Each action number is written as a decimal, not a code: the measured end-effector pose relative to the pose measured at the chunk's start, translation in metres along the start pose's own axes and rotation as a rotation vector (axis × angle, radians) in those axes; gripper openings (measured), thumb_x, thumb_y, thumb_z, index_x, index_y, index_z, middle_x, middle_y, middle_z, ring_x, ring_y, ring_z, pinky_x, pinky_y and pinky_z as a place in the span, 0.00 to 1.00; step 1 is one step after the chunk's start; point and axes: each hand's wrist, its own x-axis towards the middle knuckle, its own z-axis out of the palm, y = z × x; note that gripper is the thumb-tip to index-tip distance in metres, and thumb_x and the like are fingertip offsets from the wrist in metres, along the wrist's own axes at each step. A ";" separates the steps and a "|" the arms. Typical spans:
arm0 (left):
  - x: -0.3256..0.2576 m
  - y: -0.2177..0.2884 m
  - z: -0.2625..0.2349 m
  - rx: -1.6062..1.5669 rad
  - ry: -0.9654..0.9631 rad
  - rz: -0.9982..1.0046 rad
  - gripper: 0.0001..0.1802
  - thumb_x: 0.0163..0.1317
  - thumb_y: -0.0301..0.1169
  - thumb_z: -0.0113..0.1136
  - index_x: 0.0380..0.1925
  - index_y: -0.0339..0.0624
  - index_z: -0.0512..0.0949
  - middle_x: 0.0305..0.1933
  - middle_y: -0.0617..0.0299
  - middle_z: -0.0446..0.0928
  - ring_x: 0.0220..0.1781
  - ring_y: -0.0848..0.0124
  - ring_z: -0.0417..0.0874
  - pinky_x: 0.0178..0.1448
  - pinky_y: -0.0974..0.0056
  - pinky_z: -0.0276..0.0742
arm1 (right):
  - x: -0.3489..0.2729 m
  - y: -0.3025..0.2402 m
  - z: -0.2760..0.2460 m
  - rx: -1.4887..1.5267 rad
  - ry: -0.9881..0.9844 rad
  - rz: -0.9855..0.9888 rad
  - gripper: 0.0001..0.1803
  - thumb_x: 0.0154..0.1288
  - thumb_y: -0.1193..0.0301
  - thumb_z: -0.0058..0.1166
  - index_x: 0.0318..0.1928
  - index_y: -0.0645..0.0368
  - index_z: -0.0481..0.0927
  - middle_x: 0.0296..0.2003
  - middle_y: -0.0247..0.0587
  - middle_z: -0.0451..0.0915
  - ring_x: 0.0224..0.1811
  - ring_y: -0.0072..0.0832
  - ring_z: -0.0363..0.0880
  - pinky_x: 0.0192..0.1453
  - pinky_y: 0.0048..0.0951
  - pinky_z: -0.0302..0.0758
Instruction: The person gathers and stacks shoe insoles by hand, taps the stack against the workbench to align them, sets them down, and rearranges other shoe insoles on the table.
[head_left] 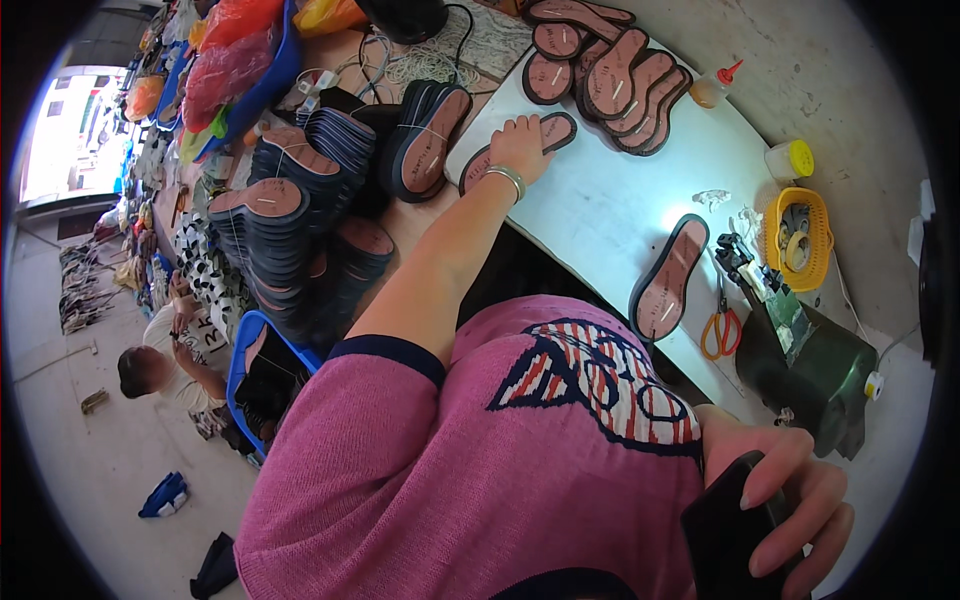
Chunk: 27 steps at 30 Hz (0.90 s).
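Observation:
My left hand (521,150), with a bangle at the wrist, reaches to the far left part of the white table. Its fingers are closed over the middle of a shoe sole (560,129) with a pinkish-brown top and dark edge; both ends of the sole show. In the lower right, my right hand (805,500) is wrapped around a flat black object (730,530), whose kind I cannot make out. Another single sole (672,280) lies near the table's front edge. Behind my left hand, several soles (630,85) overlap in a loose pile.
Bundled soles (270,220) are stacked left of the white table (600,205). Orange-handled scissors (721,332), a yellow basket (829,240), a yellow-lidded jar (790,159) and a red-tipped bottle (712,88) stand or lie rightward. Another person (175,355) is at the far left.

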 end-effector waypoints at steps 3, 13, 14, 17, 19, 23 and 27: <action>0.001 0.002 0.000 -0.004 -0.005 0.001 0.36 0.58 0.50 0.73 0.59 0.43 0.72 0.54 0.56 0.78 0.58 0.58 0.81 0.56 0.51 0.79 | -0.005 -0.004 -0.004 -0.030 -0.018 0.037 0.10 0.76 0.56 0.54 0.55 0.34 0.78 0.48 0.32 0.78 0.51 0.46 0.72 0.52 0.41 0.71; 0.000 -0.001 0.000 0.001 -0.028 -0.007 0.36 0.58 0.51 0.73 0.59 0.43 0.72 0.55 0.56 0.78 0.58 0.58 0.81 0.57 0.51 0.79 | 0.002 -0.010 0.014 -0.037 0.020 0.055 0.10 0.76 0.56 0.56 0.54 0.33 0.78 0.48 0.29 0.78 0.50 0.45 0.73 0.51 0.40 0.71; 0.000 0.000 0.000 0.000 -0.028 -0.006 0.36 0.58 0.51 0.73 0.59 0.43 0.72 0.55 0.56 0.78 0.58 0.58 0.81 0.57 0.51 0.79 | 0.001 -0.012 0.015 -0.048 0.029 0.086 0.10 0.75 0.56 0.56 0.54 0.33 0.78 0.48 0.28 0.77 0.50 0.44 0.73 0.51 0.40 0.71; 0.002 0.004 -0.002 0.003 -0.009 0.012 0.36 0.58 0.51 0.73 0.59 0.43 0.72 0.54 0.56 0.78 0.58 0.57 0.81 0.56 0.51 0.79 | 0.009 0.011 0.017 -0.038 0.025 -0.153 0.10 0.75 0.56 0.56 0.53 0.33 0.78 0.48 0.27 0.77 0.50 0.45 0.73 0.50 0.40 0.71; 0.001 0.003 -0.001 0.000 -0.010 0.005 0.36 0.58 0.51 0.73 0.59 0.43 0.72 0.54 0.56 0.78 0.58 0.57 0.81 0.56 0.51 0.79 | 0.014 0.025 0.020 -0.028 0.021 -0.272 0.10 0.75 0.56 0.56 0.53 0.33 0.78 0.48 0.27 0.77 0.50 0.45 0.73 0.50 0.40 0.71; 0.001 0.001 0.000 -0.016 -0.018 0.000 0.36 0.58 0.51 0.73 0.59 0.42 0.72 0.55 0.55 0.78 0.58 0.57 0.81 0.56 0.50 0.79 | 0.015 0.031 0.023 -0.006 0.039 -0.384 0.10 0.76 0.57 0.56 0.53 0.35 0.78 0.49 0.27 0.77 0.51 0.47 0.73 0.51 0.40 0.71; 0.000 0.001 -0.002 -0.034 -0.022 0.004 0.36 0.59 0.51 0.72 0.60 0.42 0.72 0.55 0.54 0.79 0.58 0.55 0.81 0.57 0.49 0.80 | -0.001 -0.007 0.015 -0.106 0.003 0.155 0.10 0.76 0.57 0.55 0.55 0.37 0.78 0.50 0.29 0.77 0.53 0.48 0.73 0.52 0.42 0.71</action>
